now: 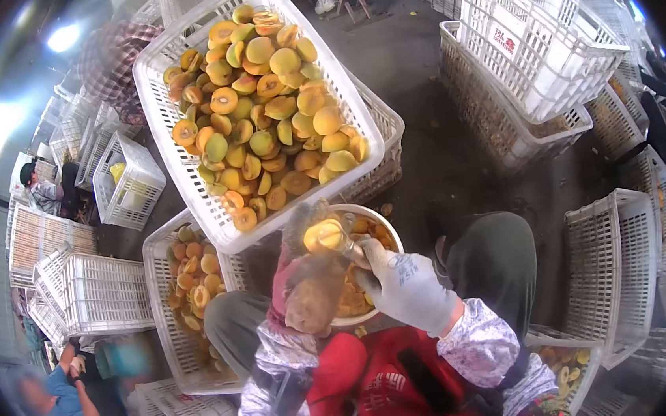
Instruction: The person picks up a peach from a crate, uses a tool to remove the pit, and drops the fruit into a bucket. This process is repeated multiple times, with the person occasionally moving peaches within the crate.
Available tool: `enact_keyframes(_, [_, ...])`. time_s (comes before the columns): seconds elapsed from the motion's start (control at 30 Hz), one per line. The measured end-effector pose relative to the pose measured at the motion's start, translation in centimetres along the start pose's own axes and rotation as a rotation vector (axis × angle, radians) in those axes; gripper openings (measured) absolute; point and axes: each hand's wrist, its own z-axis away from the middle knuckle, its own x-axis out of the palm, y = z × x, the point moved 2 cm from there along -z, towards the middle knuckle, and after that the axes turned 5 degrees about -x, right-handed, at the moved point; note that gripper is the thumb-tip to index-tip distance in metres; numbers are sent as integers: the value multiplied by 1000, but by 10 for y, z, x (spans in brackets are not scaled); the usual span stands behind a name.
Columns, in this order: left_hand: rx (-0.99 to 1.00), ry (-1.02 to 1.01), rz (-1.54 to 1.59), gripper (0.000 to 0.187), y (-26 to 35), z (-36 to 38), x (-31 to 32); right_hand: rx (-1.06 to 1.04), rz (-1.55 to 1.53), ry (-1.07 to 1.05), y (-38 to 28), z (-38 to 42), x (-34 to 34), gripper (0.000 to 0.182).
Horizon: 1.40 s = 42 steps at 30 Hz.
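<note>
My left hand [302,286], in a reddish glove that looks covered by clear plastic, is closed around a yellow peach half [323,235]. My right hand [413,286], in a pale grey glove, grips a small metal tool [353,251] whose end meets the fruit; the tool's exact kind is partly hidden by my fingers. Both hands are over a white bucket [397,239] between my knees, which holds orange-yellow peels or scraps. Just beyond the bucket, a large white crate [264,234] is heaped with halved peaches [261,111], cut faces and skins showing.
The peach crate rests on another crate [390,136]. To my left is a crate of peaches [173,372]; to my right are a tall white crate [615,262] and a lower crate of fruit [569,366]. Stacked crates [533,48] stand farther right. People [69,401] sit at left.
</note>
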Motion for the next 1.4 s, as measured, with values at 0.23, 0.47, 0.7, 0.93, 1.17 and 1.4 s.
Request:
enact_keyframes(0.23, [383, 125, -750, 44, -12, 10, -6, 3, 123, -245, -5, 10, 22, 24])
enact_keyframes(0.47, [171, 213, -123, 27, -20, 2, -14, -68, 169, -166, -3, 15, 41, 33])
enact_keyframes(0.7, [219, 306, -67, 30, -30, 0, -32, 9, 212, -300, -5, 13, 46, 26])
enact_keyframes(0.93, [75, 296, 35, 41, -16, 9, -32, 79, 37, -449, -9, 19, 48, 38])
enact_keyframes(1.17, [119, 139, -178, 36, -14, 11, -29, 85, -500, -384, -3, 20, 54, 17])
enact_keyframes(1.4, [35, 218, 145, 37, -16, 12, -33, 443, -717, -642, -15, 13, 45, 17])
